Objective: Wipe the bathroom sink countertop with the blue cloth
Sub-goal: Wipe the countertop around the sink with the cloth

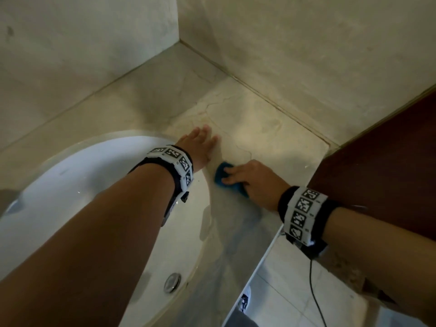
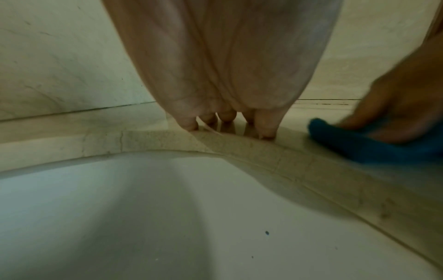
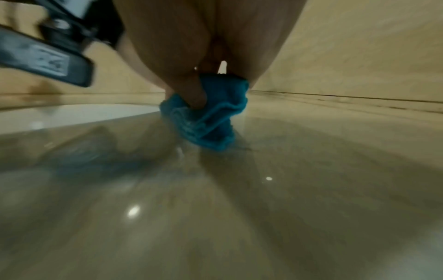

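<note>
The blue cloth is bunched on the beige stone countertop, just right of the white sink basin. My right hand grips the cloth and presses it onto the counter; in the right wrist view the blue cloth folds out from under my thumb. My left hand lies flat with straight fingers on the counter at the basin's rim, just left of the cloth. From the left wrist, my left fingertips touch the stone and the cloth shows blurred at the right.
Beige walls meet in a corner behind the counter. A dark brown wooden panel stands at the counter's right end. The sink drain lies near the basin's front. A tiled floor shows below the counter's front edge.
</note>
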Action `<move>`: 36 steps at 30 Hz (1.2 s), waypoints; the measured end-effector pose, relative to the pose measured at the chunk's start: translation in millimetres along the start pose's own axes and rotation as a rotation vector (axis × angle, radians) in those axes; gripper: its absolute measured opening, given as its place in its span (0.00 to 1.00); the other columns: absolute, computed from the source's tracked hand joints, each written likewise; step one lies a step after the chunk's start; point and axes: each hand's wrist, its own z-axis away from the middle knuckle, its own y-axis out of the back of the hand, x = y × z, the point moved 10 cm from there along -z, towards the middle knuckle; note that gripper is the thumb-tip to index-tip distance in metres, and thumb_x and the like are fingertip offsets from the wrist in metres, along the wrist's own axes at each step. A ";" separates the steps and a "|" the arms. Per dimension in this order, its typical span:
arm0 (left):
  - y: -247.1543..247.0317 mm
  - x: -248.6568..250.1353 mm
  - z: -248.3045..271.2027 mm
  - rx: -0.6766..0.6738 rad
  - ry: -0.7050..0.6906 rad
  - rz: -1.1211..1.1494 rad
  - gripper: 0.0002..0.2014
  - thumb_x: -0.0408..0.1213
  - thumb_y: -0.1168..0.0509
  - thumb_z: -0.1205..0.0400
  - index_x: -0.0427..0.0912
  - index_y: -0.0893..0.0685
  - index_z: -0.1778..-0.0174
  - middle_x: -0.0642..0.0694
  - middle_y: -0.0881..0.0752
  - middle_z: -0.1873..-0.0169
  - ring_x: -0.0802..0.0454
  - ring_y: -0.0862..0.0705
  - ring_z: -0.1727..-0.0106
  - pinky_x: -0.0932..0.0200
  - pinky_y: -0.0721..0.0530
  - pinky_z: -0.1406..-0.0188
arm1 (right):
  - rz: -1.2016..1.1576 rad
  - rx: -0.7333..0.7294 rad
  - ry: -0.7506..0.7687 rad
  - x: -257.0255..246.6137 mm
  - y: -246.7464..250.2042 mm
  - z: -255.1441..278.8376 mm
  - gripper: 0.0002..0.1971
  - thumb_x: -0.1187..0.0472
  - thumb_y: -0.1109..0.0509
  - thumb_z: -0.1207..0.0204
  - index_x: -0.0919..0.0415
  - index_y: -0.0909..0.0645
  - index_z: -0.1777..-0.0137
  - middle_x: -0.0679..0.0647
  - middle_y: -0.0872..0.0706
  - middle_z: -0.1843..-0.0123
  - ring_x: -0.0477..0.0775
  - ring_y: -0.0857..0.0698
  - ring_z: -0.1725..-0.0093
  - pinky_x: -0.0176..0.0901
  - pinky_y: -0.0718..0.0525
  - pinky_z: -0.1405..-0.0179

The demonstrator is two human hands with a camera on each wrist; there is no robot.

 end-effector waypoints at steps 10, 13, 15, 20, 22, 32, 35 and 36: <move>-3.6 -3.3 -7.9 0.037 -0.011 -0.052 0.32 0.35 0.50 0.14 0.46 0.60 0.17 0.39 0.63 0.18 0.41 0.59 0.17 0.44 0.48 0.18 | 0.021 -0.132 0.129 -27.4 -26.2 16.0 0.20 0.80 0.33 0.38 0.63 0.11 0.50 0.63 0.13 0.41 0.59 0.14 0.46 0.33 0.25 0.35; -1.1 1.4 -1.8 0.062 -0.011 -0.021 0.32 0.43 0.48 0.15 0.49 0.58 0.18 0.41 0.61 0.17 0.41 0.58 0.17 0.43 0.48 0.18 | -0.026 -0.073 -0.045 9.2 6.2 19.0 0.18 0.80 0.34 0.36 0.68 0.12 0.49 0.67 0.15 0.39 0.61 0.15 0.40 0.21 0.34 0.36; 0.4 2.2 2.7 0.075 -0.006 0.004 0.36 0.54 0.46 0.17 0.52 0.58 0.18 0.44 0.62 0.17 0.43 0.58 0.17 0.44 0.50 0.18 | 0.034 0.128 -0.182 47.3 42.6 22.2 0.19 0.79 0.37 0.31 0.69 0.14 0.43 0.67 0.17 0.35 0.64 0.19 0.34 0.30 0.34 0.32; -0.8 2.3 7.8 0.030 0.022 0.015 0.47 0.69 0.43 0.25 0.55 0.62 0.18 0.46 0.66 0.18 0.46 0.63 0.17 0.44 0.56 0.18 | 0.049 0.343 -0.623 120.8 85.2 41.8 0.20 0.74 0.38 0.24 0.61 0.20 0.34 0.61 0.24 0.27 0.63 0.26 0.28 0.35 0.38 0.28; -1.6 2.5 5.7 0.043 0.015 0.006 0.48 0.69 0.42 0.26 0.54 0.62 0.18 0.46 0.66 0.18 0.45 0.62 0.17 0.44 0.55 0.19 | 0.082 0.307 -0.589 110.8 74.0 39.9 0.19 0.72 0.38 0.23 0.60 0.20 0.34 0.62 0.22 0.28 0.63 0.25 0.29 0.41 0.35 0.27; -3.7 0.5 1.0 0.040 0.036 -0.020 0.49 0.69 0.42 0.26 0.54 0.63 0.18 0.45 0.65 0.18 0.44 0.60 0.17 0.44 0.52 0.19 | 0.076 0.168 -0.189 40.0 29.0 51.8 0.20 0.77 0.39 0.31 0.65 0.13 0.45 0.65 0.15 0.37 0.64 0.16 0.37 0.34 0.33 0.32; -4.5 -0.3 1.7 0.037 0.036 -0.011 0.49 0.70 0.43 0.26 0.55 0.63 0.18 0.46 0.66 0.18 0.44 0.62 0.17 0.44 0.54 0.19 | 0.050 0.363 -0.534 103.4 75.0 59.6 0.22 0.78 0.41 0.25 0.62 0.18 0.36 0.60 0.22 0.29 0.61 0.25 0.28 0.37 0.37 0.27; -4.9 -0.7 1.7 0.037 0.037 -0.008 0.49 0.70 0.43 0.26 0.55 0.64 0.18 0.46 0.67 0.18 0.44 0.62 0.17 0.44 0.54 0.18 | 0.042 0.404 -0.602 117.2 81.8 64.0 0.22 0.77 0.41 0.25 0.61 0.18 0.35 0.60 0.23 0.28 0.61 0.25 0.28 0.36 0.37 0.27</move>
